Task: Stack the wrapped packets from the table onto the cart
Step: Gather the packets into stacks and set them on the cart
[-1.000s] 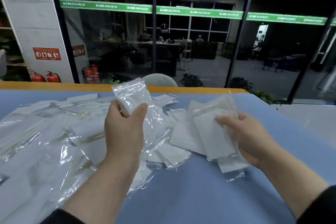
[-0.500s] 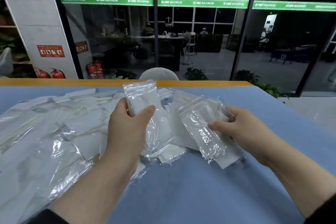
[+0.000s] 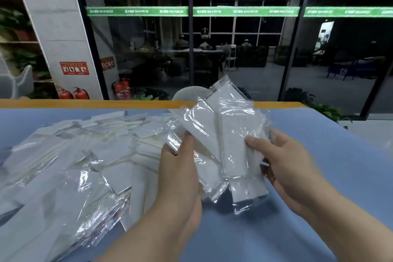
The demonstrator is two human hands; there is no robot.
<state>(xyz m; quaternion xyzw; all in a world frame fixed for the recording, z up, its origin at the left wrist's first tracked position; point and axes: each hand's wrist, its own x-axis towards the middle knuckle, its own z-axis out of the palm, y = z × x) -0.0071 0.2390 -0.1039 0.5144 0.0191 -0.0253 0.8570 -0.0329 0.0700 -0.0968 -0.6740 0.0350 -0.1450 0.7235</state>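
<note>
Hands meet above the blue desk (image 3: pixel 319 144): left hand (image 3: pixel 180 176) and right hand (image 3: pixel 291 166) each pinch wrapped packets (image 3: pixel 229 134), overlapping them, probably to gather one bundle; cart unseen, loose packets (image 3: pixel 74 166) remain heaped.

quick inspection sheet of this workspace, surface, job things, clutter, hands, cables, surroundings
surface: blue table with an orange far edge
job's things: loose pile of wrapped packets spread over the table's left half; held packets lifted above the table between both hands; no cart in view
clutter: nothing seen beyond the packets
grippers: left hand grips the held packets from the left, thumb on the front; right hand grips them from the right, thumb on the front
cables: nothing seen
surroundings: glass wall behind the table, dark room beyond; fire extinguishers by a white pillar; plants at far right
</note>
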